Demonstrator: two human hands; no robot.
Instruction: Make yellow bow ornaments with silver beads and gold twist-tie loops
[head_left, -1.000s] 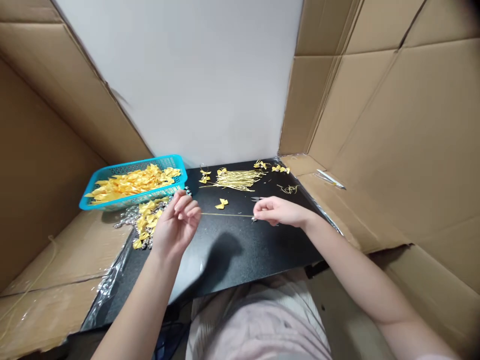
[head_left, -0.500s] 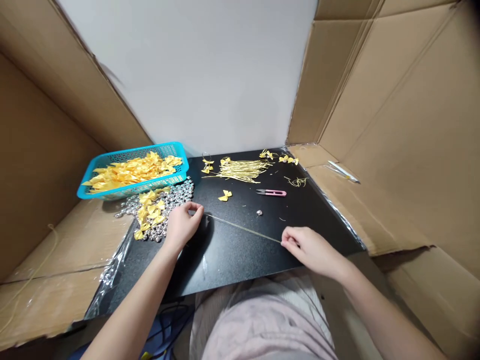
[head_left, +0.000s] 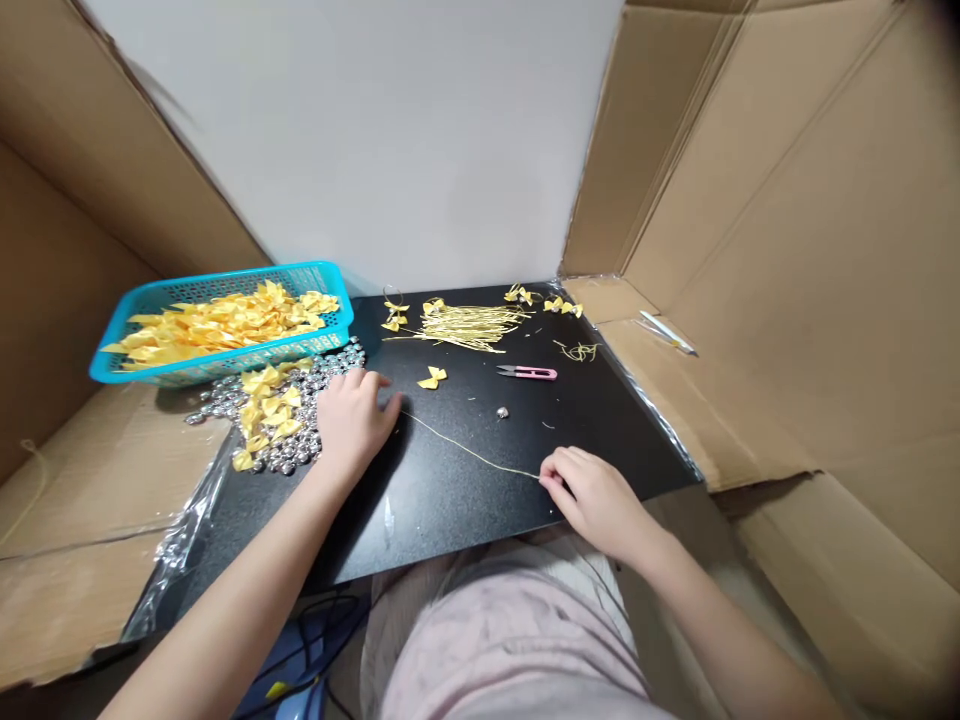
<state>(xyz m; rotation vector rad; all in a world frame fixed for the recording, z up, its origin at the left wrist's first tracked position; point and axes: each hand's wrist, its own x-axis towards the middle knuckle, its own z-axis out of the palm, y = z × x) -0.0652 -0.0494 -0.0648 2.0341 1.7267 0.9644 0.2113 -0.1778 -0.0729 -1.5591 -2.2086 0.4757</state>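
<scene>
My left hand [head_left: 347, 420] rests on the black table [head_left: 450, 500] beside a heap of silver bells [head_left: 289, 455] and yellow bows [head_left: 266, 400]; its fingers lie loosely spread over the heap's edge. A thin gold string [head_left: 469, 450] runs across the table from near that hand to my right hand [head_left: 589, 490], which pinches the string's right end near the table's front edge. One small silver bell [head_left: 502, 411] lies alone near the middle.
A blue basket [head_left: 150, 365] full of yellow bows stands at the back left. A bundle of gold strings [head_left: 465, 325], pink snips [head_left: 529, 372], a single bow [head_left: 431, 377] and more bows [head_left: 562, 307] lie at the back. Cardboard walls [head_left: 787, 250] enclose both sides.
My right hand has drawn the string's end back toward the table's front edge, leaving the small bell by the snips. My left hand has dropped onto the table by the bell heap.
</scene>
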